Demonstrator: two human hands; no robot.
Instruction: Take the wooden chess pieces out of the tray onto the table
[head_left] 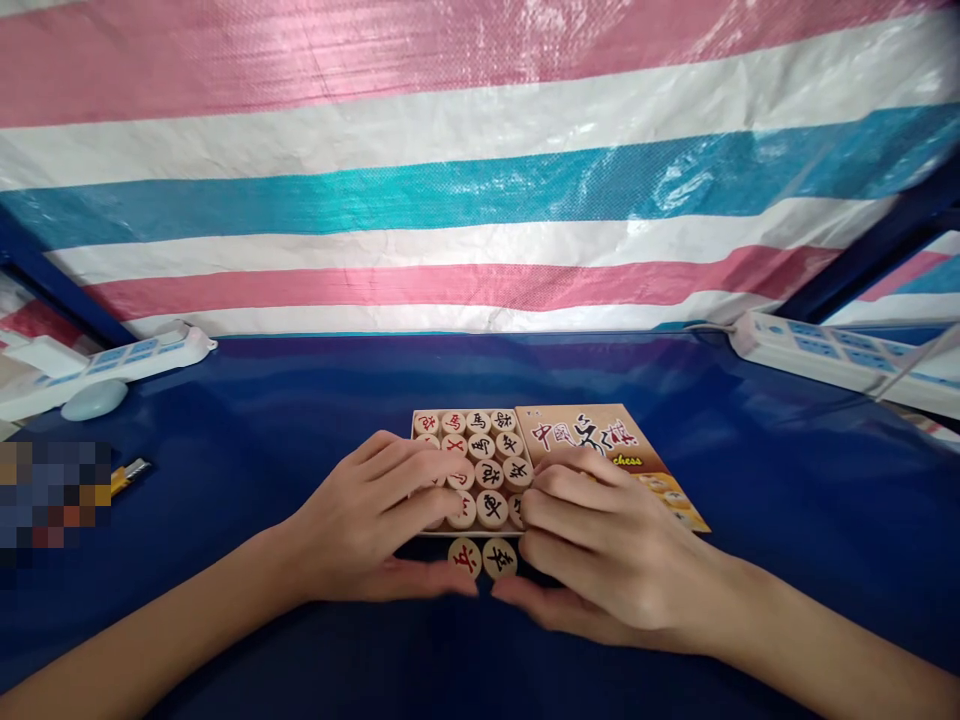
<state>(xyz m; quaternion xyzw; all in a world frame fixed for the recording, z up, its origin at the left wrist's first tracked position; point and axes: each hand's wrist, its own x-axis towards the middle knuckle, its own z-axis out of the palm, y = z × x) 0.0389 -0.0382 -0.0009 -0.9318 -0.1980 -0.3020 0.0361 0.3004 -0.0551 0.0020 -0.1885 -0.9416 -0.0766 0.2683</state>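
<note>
Both hands rest spread: left hand (375, 520) and right hand (600, 560) over the shallow box of round wooden chess discs (480, 465), fingers loosely spread, pinching nothing. Two loose discs (482, 558) lie between the thumbs on the blue table (300, 400). Judged step: gathering pieces; the next move needs a fingertip pinch on one disc.

We are reaching both bare forearms inward, left hand (375, 520) and right hand (600, 560) lying palm-down, fingers loosely spread, fingertips nearly meeting.

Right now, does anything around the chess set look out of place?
Yes. Two round pieces lie on the blue table just outside the tray, between the left hand and right hand, while the rest sit packed inside it.
</note>
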